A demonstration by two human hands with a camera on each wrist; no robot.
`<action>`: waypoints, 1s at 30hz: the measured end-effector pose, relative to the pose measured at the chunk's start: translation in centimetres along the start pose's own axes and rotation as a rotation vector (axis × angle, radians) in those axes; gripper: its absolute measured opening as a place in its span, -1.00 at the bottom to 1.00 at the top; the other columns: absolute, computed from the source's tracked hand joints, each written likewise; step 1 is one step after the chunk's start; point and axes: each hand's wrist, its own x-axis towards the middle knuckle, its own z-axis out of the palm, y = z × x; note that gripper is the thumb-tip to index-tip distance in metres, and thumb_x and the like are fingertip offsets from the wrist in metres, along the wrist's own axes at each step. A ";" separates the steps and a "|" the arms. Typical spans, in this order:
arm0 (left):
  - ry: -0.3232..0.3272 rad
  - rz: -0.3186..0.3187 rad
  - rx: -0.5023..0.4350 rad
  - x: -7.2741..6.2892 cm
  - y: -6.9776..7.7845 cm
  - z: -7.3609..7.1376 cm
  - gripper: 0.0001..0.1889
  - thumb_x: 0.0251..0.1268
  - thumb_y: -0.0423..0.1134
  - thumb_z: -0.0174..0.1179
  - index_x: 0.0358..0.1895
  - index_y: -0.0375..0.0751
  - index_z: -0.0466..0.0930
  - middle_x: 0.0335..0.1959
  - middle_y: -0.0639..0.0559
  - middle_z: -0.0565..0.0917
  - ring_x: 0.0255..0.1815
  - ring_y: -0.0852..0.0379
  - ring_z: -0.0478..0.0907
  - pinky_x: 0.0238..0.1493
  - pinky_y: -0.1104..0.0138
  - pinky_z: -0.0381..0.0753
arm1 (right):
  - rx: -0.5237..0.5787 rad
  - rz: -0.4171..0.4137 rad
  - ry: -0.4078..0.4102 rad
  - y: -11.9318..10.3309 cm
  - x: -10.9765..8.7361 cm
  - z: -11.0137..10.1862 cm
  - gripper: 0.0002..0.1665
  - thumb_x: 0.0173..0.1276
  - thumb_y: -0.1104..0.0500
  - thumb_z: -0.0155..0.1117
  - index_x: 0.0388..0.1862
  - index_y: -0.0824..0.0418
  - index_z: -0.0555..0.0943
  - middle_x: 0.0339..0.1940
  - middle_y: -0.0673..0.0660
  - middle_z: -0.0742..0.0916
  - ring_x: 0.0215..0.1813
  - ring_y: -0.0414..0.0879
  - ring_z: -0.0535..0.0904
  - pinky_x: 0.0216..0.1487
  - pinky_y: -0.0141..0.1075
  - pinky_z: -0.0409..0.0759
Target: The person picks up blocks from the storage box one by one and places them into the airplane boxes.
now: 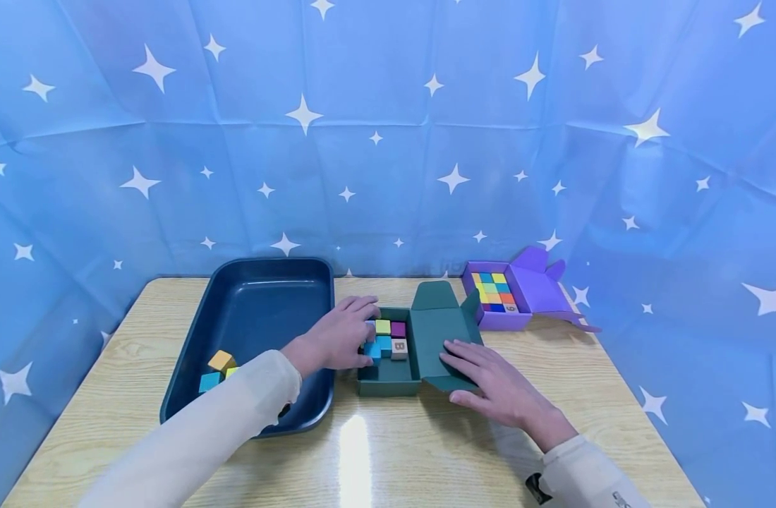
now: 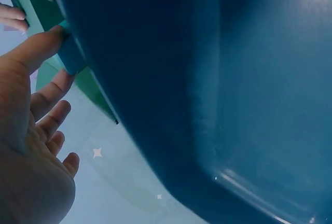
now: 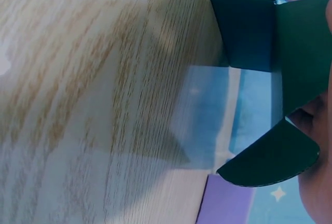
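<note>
My left hand (image 1: pixel 339 337) reaches over the left side of a small green cardboard box (image 1: pixel 389 389). Its thumb and index finger pinch a blue cube (image 2: pixel 71 56), low at the box's left wall. Inside the box sit a yellow-green cube (image 1: pixel 383 327), a purple cube (image 1: pixel 398 329), another blue cube (image 1: pixel 384 343) and a wooden cube marked B (image 1: pixel 398 349); my fingers hide part of the left column. With fingers extended, my right hand (image 1: pixel 499 384) rests on the box's opened lid (image 1: pixel 441 331), near its front flap (image 3: pixel 272 156).
A deep navy tray (image 1: pixel 329 395) stands left of the box, an orange cube (image 1: pixel 221 360), a teal cube (image 1: pixel 210 382) and a partly hidden yellow one in it. At the back right, an open purple box (image 1: pixel 505 321) holds rows of coloured cubes. A starry blue cloth hangs behind the table.
</note>
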 end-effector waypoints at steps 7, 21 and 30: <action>-0.033 -0.037 -0.006 0.2 0.3 0.9 -0.66 0.14 0.14 0.34 -0.17 0.00 0.74 0.36 0.00 0.46 0.58 -0.05 0.04 0.59 0.03 0.03 | -0.005 -0.008 0.008 0.0 0.0 0.0 -0.21 0.32 -0.17 0.25 0.48 0.02 0.33 0.53 0.03 0.37 0.53 0.04 0.27 0.45 0.11 0.31; -0.117 -0.192 0.132 1.3 1.4 1.8 -0.66 0.09 0.16 0.34 -0.26 -0.01 0.74 0.37 0.02 0.43 0.60 -0.04 0.01 0.60 0.04 -0.03 | -0.008 -0.014 0.015 0.0 0.0 0.0 -0.22 0.32 -0.17 0.26 0.47 0.00 0.33 0.52 0.03 0.38 0.53 0.04 0.27 0.44 0.11 0.32; -0.153 -0.245 0.171 1.6 1.9 2.0 -0.60 0.14 0.08 0.31 0.00 -0.02 0.69 0.41 0.00 0.39 0.60 -0.02 -0.01 0.60 0.03 -0.02 | -0.012 -0.014 0.017 -0.1 0.0 0.1 -0.22 0.32 -0.19 0.24 0.47 0.00 0.34 0.52 0.02 0.38 0.53 0.04 0.28 0.44 0.11 0.33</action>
